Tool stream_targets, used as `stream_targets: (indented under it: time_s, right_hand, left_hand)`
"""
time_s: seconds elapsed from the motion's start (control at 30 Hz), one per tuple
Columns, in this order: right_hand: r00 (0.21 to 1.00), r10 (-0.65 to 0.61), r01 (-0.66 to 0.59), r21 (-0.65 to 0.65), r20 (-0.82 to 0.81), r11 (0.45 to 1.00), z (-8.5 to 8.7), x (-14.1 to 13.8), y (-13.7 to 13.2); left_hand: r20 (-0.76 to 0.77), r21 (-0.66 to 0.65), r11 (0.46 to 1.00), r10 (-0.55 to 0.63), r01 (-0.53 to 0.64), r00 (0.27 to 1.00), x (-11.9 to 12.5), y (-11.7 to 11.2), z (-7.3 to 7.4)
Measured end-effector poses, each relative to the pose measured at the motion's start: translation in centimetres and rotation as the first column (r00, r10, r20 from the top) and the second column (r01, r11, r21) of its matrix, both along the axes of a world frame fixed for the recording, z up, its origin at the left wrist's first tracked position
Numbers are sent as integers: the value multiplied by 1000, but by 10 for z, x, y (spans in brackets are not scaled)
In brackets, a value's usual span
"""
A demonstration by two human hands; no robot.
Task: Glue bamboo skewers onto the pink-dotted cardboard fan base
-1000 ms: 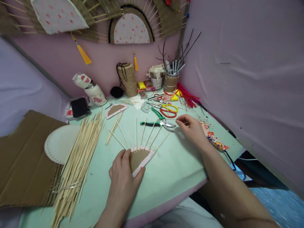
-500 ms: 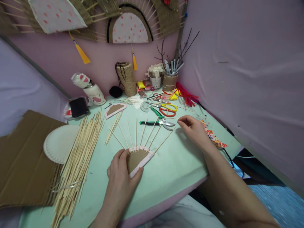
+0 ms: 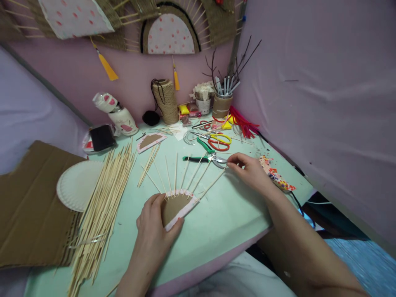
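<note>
My left hand (image 3: pixel 153 229) grips a brown half-round cardboard piece with a white-pink rim (image 3: pixel 177 205), thumb on its left edge and fingers under its lower right. Several thin bamboo sticks (image 3: pixel 177 171) fan out from its rim. My right hand (image 3: pixel 249 171) lies on the pale green table (image 3: pixel 222 214) to the right, its fingertips pinched at the outer tip of the rightmost stick (image 3: pixel 213 182), close to the blades of the green-handled pruning shears (image 3: pixel 202 159).
A large loose bundle of bamboo sticks (image 3: pixel 102 202) lies left, beside a white paper plate (image 3: pixel 76 185) and a cardboard sheet (image 3: pixel 27 206). Behind are scissors (image 3: pixel 219 142), a twine spool (image 3: pixel 165 101), a second half-round piece (image 3: pixel 151 141), a phone (image 3: pixel 101 137) and a pen cup (image 3: pixel 223 105).
My right hand has slid left and slightly forward, from beside the shears to the tip of the rightmost stick. My left hand has kept its hold on the cardboard piece.
</note>
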State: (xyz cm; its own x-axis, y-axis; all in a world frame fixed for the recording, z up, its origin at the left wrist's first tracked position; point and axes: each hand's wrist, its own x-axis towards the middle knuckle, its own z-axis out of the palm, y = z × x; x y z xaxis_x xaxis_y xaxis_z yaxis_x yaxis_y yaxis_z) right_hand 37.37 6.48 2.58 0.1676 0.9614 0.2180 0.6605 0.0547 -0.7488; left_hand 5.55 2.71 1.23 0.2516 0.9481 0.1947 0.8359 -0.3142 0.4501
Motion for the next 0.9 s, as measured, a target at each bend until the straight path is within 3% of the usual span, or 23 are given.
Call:
stream_targets:
  time_s: [0.27,0.4,0.5,0.77,0.9]
  right_hand:
    - [946,242,-249,7,215,968,1,-19,8]
    - [803,400,-415,-68,441,907,2,-35,25]
    - [687,468,-459,-167,556,873,3,-45,33]
    - [661,567,-529,-231,492,817,-3,-49,40]
    - [582,602,-577,-245,547,780,-1,-52,44]
  left_hand:
    - [1,28,999,40,-40,999,8,2,-1]
    - [-21,3,999,54,-54,998,11,1,1]
    - [-29,-15,998,67,-67,997,12,0,2]
    - [-47,-43,996,82,-84,996,13,-1,3]
    - [-50,-24,996,83,-84,995,14,-2,2]
